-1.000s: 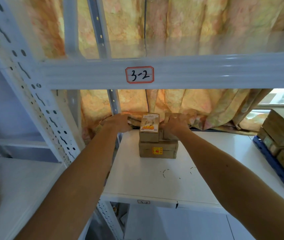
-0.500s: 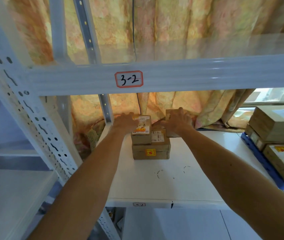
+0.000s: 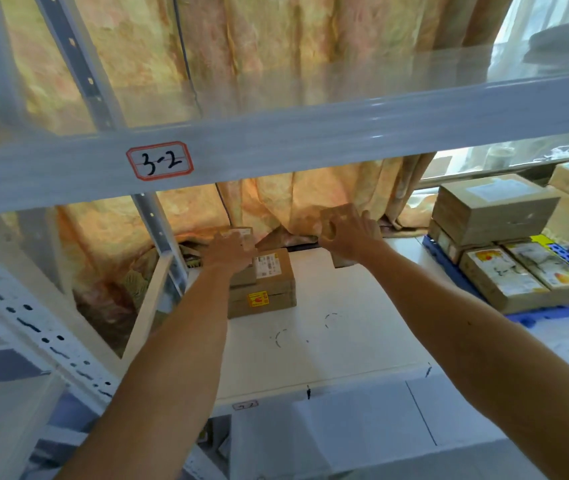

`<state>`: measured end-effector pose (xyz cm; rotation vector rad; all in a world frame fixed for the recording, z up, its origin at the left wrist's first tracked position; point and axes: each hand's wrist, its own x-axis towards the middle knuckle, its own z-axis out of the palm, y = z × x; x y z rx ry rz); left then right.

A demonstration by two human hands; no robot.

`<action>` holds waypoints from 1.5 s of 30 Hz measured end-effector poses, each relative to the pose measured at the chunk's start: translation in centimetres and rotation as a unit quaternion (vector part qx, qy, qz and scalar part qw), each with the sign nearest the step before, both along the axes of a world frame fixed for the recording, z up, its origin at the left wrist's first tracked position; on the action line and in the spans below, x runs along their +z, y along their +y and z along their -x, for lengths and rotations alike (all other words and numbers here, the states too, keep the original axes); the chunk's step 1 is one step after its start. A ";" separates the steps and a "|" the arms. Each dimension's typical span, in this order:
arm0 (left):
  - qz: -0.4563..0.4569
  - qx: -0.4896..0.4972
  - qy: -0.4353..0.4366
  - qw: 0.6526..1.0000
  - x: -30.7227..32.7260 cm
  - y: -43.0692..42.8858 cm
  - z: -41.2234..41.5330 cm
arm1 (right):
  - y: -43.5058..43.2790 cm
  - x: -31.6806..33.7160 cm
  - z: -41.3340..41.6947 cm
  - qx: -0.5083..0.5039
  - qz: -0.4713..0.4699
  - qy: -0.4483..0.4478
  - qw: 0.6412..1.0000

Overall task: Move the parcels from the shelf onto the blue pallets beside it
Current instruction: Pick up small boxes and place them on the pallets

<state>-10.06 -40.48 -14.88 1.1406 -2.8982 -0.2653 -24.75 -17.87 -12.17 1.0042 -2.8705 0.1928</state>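
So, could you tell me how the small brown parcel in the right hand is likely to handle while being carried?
Probably light: the right hand alone grips the small brown parcel. Its edges look square and undented, so it is likely stiff cardboard rather than floppy. Its flat faces suggest it should not roll when set down.
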 end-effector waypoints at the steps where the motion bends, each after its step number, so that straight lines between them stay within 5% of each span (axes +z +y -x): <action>1: 0.001 -0.002 -0.006 1.000 -0.1 0.2 0.1 | 0.6 0.0 0.0 -0.001 -0.008 0.004 1.000; 22: 0.117 0.025 0.125 0.985 -0.3 9.7 -3.2 | 5.3 -3.8 -1.4 0.070 -0.010 0.027 0.997; 38: 0.153 0.036 0.091 0.983 4.0 17.5 -10.4 | 12.1 0.8 -8.4 0.059 0.054 0.041 0.996; 45: 0.102 0.002 0.106 0.989 5.0 22.6 -13.6 | 19.8 2.5 -12.1 0.016 0.047 0.028 0.998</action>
